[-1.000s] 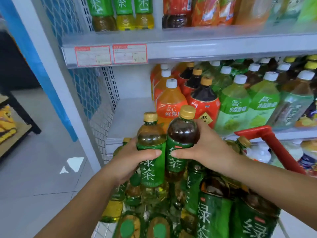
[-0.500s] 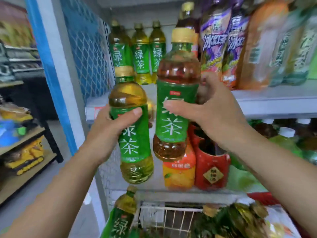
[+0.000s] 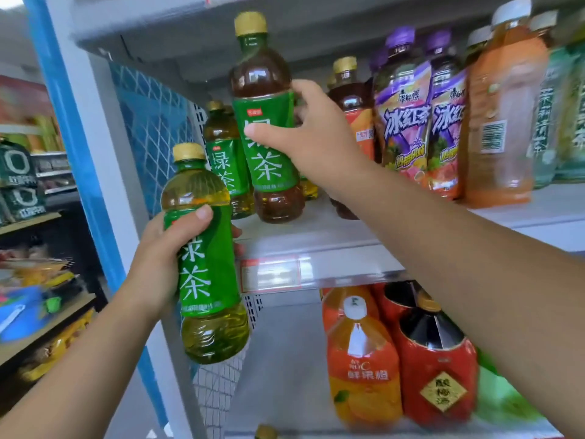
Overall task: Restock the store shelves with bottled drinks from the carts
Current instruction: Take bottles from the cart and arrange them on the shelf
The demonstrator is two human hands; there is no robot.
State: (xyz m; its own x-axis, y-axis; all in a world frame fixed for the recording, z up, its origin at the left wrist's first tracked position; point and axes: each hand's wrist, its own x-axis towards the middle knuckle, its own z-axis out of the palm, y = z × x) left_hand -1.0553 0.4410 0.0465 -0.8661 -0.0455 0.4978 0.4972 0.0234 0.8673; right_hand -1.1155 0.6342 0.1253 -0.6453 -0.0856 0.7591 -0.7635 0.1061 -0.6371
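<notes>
dark tea bottle (image 3: 269, 147): right hand (image 3: 319, 144) wrapped round label, base at shelf (image 3: 316, 236), 12 o'clock
pale tea bottle (image 3: 205, 258): left hand (image 3: 158, 261) clenched mid-label, 9 o'clock
handling: likely full, heavy, slick; grip label band

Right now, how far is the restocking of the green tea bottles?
Done: at least one green tea bottle already stands at the back of the upper shelf. In hand: the right hand holds a darker green-label bottle at that shelf, apparently about to set it down; the left hand holds a lighter green-label bottle in front of and below the shelf edge. Left: both bottles must be placed. The cart is out of view.
</notes>
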